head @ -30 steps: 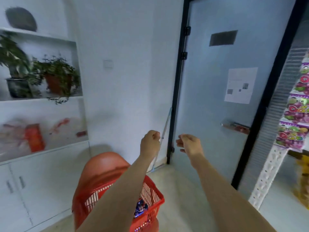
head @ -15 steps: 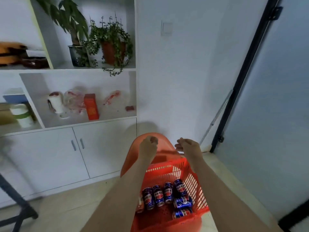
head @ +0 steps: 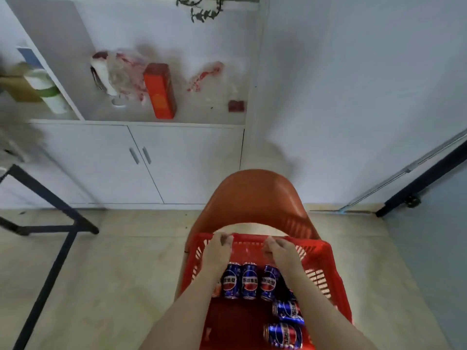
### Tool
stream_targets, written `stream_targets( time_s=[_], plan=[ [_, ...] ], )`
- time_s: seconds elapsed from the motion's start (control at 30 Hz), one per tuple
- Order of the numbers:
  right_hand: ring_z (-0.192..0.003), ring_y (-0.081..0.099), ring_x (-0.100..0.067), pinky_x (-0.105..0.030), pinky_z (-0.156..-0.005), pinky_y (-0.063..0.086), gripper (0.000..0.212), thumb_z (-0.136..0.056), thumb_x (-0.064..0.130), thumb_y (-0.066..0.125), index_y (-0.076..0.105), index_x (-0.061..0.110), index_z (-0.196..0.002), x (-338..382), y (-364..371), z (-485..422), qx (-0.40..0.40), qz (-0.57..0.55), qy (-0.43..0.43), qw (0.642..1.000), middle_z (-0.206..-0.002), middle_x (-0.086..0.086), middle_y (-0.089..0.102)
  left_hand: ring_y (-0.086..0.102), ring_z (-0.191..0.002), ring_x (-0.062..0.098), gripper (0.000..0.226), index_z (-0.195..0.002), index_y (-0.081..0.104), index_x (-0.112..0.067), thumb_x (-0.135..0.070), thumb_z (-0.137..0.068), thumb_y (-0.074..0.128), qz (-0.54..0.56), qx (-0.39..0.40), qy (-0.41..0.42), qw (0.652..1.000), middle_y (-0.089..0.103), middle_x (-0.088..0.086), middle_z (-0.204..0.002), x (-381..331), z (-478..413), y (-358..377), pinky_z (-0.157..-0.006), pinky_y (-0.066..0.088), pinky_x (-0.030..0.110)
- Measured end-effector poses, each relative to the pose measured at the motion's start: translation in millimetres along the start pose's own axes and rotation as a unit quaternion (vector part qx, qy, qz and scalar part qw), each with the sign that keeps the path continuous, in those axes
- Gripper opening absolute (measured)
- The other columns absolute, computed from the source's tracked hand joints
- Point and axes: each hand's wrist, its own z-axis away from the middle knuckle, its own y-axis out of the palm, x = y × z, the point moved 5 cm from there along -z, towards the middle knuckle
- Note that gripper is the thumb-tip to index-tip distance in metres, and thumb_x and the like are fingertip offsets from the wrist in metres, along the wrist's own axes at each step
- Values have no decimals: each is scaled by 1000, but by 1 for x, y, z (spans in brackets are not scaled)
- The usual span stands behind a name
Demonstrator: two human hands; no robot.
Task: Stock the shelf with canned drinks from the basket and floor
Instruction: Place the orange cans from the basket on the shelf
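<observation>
Over the red basket (head: 326, 269), which sits on an orange chair (head: 255, 195) near the bottom centre of the view, both your arms reach forward and down. Your left hand (head: 218, 248) is curled loosely, fingers folded in toward the palm, over the far left part of the basket; whether it touches the rim or grips anything you cannot tell. Your right hand (head: 283, 251) is curled the same way just to its right, also over the far rim, with a small gap between the two hands.

In the basket, three blue cans (head: 249, 281) lie side by side just near of your hands, between your forearms. Two more cans (head: 286, 322) lie crosswise on the right, nearer to you, partly behind your right forearm.

Beyond the chair stands a white cabinet (head: 156, 160) with two doors; on the open shelf above it stands an orange box (head: 160, 90). A black table leg (head: 55, 251) crosses the floor on the left.
</observation>
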Motion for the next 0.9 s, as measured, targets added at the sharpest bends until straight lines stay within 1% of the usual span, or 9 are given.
stream_targets(
  time_s=[0.1,0.23,0.43,0.53,0.63,0.7,0.73,0.83,0.9],
  plan=[
    [-89,68,-20,-46,-91,54,25,-99,35,52,70,21,-88,-26,26,-39,37,30,18,999,-86,0,74,52,-98,12,24,-118,57,-16,-29,-100,50,4,-2,-72,997,61,-3,-112,48,-13,15,-84,36,24],
    [-90,67,-21,-45,-91,53,23,-99,34,51,65,23,-85,-56,68,-63,94,58,53,992,-89,-2,72,53,-94,12,24,-116,58,-12,-27,-99,52,6,-2,-142,990,63,2,-112,106,-21,23,-74,35,23],
    [-87,64,-24,-37,-80,47,31,-101,37,47,64,16,-84,-89,118,-102,137,136,44,980,-87,-5,69,55,-118,19,35,-130,52,-19,-36,-100,48,43,-13,-196,980,60,0,-125,167,-33,44,-85,35,23],
    [-93,63,-30,-38,-83,47,39,-102,36,42,65,5,-93,-107,142,-119,165,200,26,965,-93,-11,68,53,-123,18,35,-132,51,-17,-31,-101,48,75,-33,-198,977,58,-4,-125,187,-36,60,-89,35,22],
    [-106,60,-32,-36,-87,44,41,-105,33,36,62,2,-113,-118,167,-131,216,256,-13,942,-114,-16,65,53,-120,12,35,-133,49,-19,-32,-100,49,84,-59,-212,972,56,-8,-124,207,-40,74,-91,36,22],
    [-114,55,-28,-32,-90,42,41,-105,36,34,56,10,-127,-123,181,-135,249,286,-40,924,-127,-10,60,56,-117,16,37,-132,50,-17,-33,-100,49,96,-88,-224,966,59,-5,-125,217,-41,81,-90,38,23],
    [-114,55,-28,-33,-90,42,40,-105,36,33,55,13,-129,-128,188,-138,262,299,-60,916,-126,-8,60,58,-116,18,37,-132,50,-17,-33,-99,50,100,-103,-231,962,60,-4,-124,222,-42,85,-90,39,25],
    [-99,56,-25,-36,-82,42,32,-105,29,34,57,9,-114,-138,201,-142,279,302,-108,905,-107,-6,61,61,-114,24,35,-130,46,-16,-32,-99,51,144,-150,-263,942,63,1,-123,229,-44,98,-95,46,36],
    [-101,51,-14,-29,-82,37,31,-105,28,34,57,12,-120,-141,203,-144,275,296,-113,908,-108,3,55,58,-118,28,46,-135,42,-9,-35,-98,52,163,-182,-293,924,61,8,-128,233,-45,107,-99,45,43]
  ],
)
